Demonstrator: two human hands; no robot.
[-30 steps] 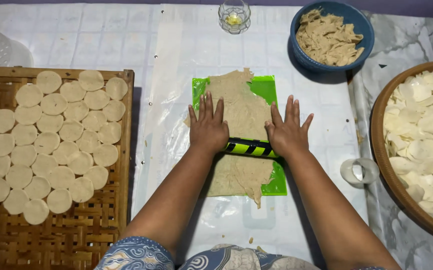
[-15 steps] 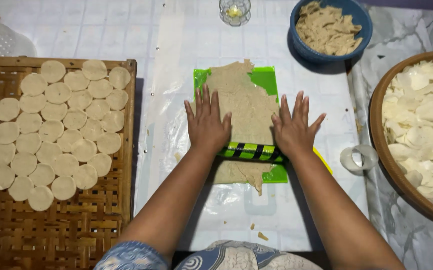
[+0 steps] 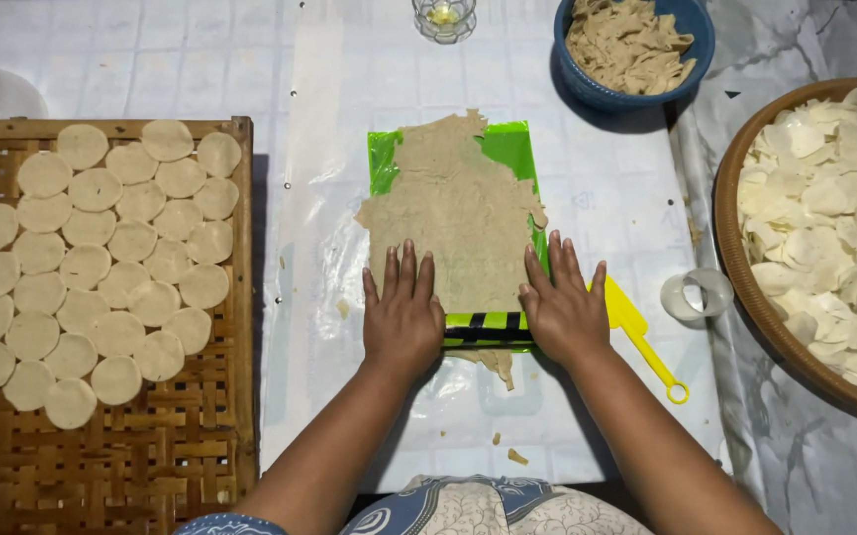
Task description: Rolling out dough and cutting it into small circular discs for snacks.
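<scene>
A thin sheet of beige dough (image 3: 453, 213) lies spread on a green plastic mat (image 3: 507, 147) in the middle of the table. A green and black striped rolling pin (image 3: 486, 328) rests across the near end of the dough. My left hand (image 3: 403, 315) presses flat on the pin's left end, fingers pointing away from me. My right hand (image 3: 562, 309) presses flat on its right end. A small ragged strip of dough (image 3: 496, 363) sticks out below the pin.
A woven bamboo tray (image 3: 166, 456) at left holds several round dough discs (image 3: 101, 263). A blue bowl (image 3: 684, 25) of dough scraps and a small glass (image 3: 443, 15) stand at the back. A big brown basket (image 3: 745, 297) of white chips is at right, beside a round cutter ring (image 3: 698, 294) and a yellow scraper (image 3: 646, 342).
Both hands have drawn the rolling pin toward me, down to the near end of the dough. More flattened dough now shows beyond the pin.
</scene>
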